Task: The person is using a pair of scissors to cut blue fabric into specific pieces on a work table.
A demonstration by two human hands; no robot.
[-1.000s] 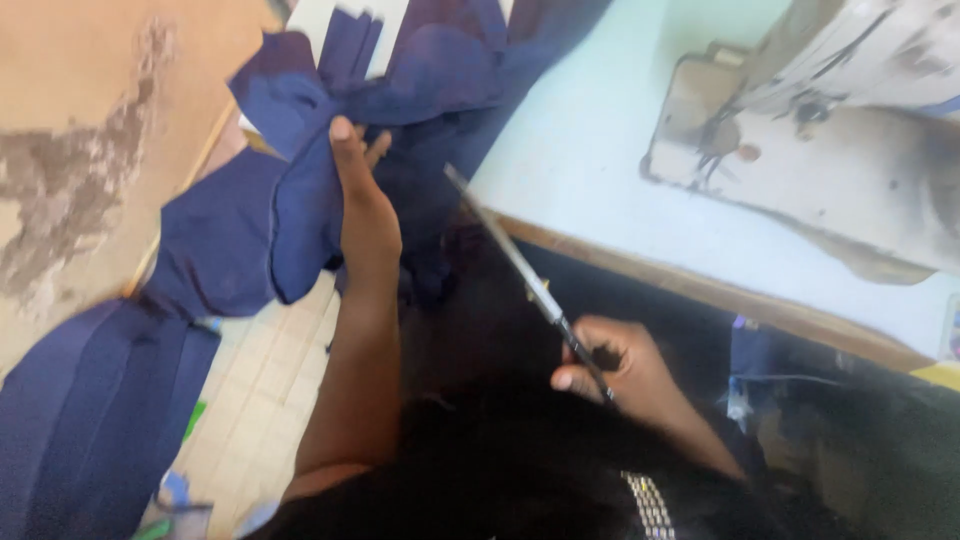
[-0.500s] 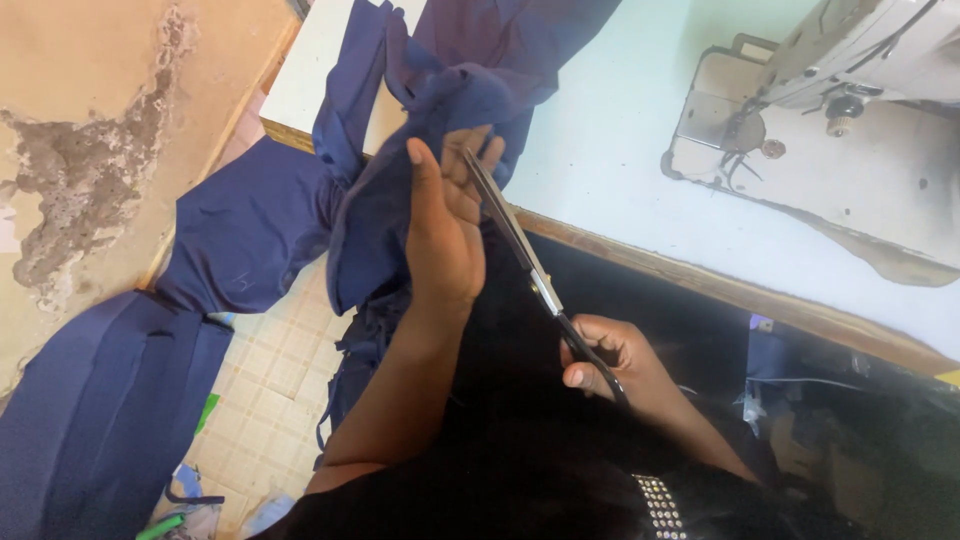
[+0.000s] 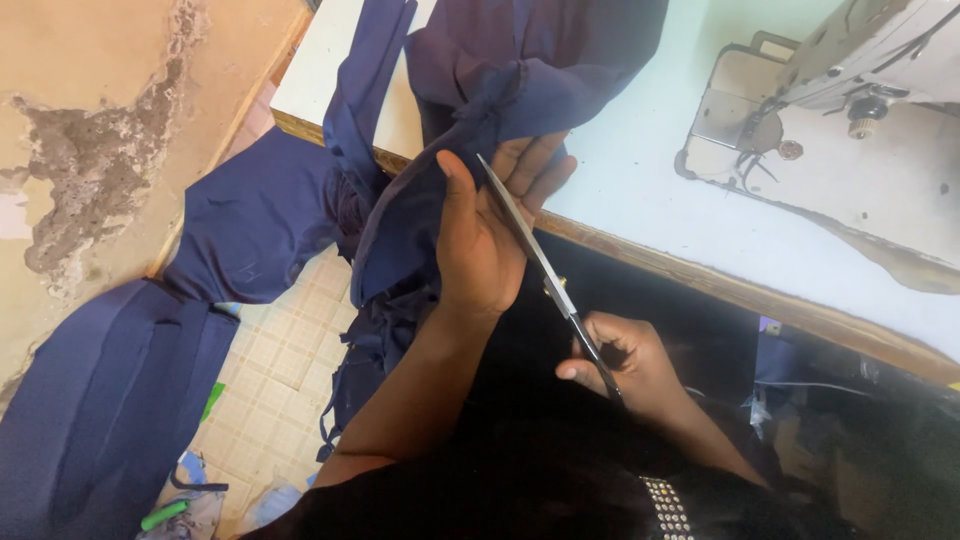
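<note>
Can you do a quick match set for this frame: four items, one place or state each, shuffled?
Items:
1. scissors
2. navy fabric
3. sewing machine
4. green marker

States:
A. lying on the tiled floor
B. standing on the white table
C. held in the right hand
D. gripped by the left hand

Pairs: 1-C, 2-D, 3-B, 4-A

One scissors [image 3: 545, 275]; one sewing machine [image 3: 850, 150]; perhaps three cloths [image 3: 255, 225].

Tailoring workshop: sewing machine [image 3: 850, 130], navy fabric [image 3: 260, 220] pieces.
</note>
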